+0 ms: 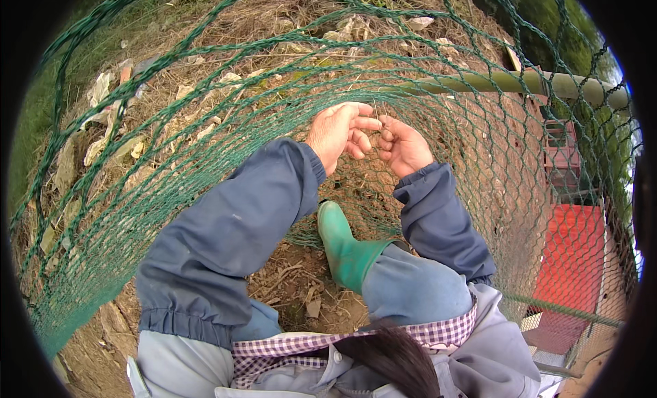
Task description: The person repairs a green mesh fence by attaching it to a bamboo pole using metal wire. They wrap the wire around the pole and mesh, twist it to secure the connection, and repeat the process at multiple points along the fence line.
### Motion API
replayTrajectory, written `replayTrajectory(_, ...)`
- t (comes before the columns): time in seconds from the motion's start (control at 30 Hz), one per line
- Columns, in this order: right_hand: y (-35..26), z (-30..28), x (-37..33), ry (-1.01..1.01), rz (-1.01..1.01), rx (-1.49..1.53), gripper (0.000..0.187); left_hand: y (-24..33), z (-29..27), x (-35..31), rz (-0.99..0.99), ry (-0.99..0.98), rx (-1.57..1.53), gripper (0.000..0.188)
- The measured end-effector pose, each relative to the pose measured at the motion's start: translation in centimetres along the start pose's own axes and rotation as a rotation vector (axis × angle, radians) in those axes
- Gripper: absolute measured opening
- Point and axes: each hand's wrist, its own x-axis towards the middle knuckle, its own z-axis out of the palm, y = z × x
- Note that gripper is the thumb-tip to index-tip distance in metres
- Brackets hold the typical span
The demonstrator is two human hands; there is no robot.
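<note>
Green mesh netting [274, 110] stretches in front of me and around both sides. At its gathered upper part, my left hand [340, 132] is closed, its fingers curled and their tips toward the right hand; what they grip is hidden. Just right of it, my right hand [405, 146] pinches with thumb and forefinger. A thin wire-like strand [374, 108] shows at the fingertips, between the two hands. It is too fine to tell whether it is wire or thread.
A greenish pole [493, 82] runs along the net to the upper right. Below the hands is my green rubber boot [335, 240] on bare soil. Dry grass and pale scraps [99, 90] lie beyond the net. A red panel [571, 261] stands at the right.
</note>
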Motion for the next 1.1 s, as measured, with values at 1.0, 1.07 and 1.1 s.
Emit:
replayTrajectory(1.0, -0.2, 0.8, -1.9, 0.257, -0.498, -0.718, 0.014, -6.9, 0.1, 0.9, 0.604, 0.040, 1.118, 0.018)
replayTrajectory(1.07, 0.5, 0.0, -2.0, 0.204, -0.410, -0.553, 0.020, -6.4, -0.5, 0.7, 0.568, 0.119, 1.082, 0.021)
replayTrajectory(1.1, 0.9, -0.1, -2.0, 0.193, -0.424, -0.553, 0.021, -5.9, -0.5, 0.8, 0.537, 0.167, 1.006, 0.025)
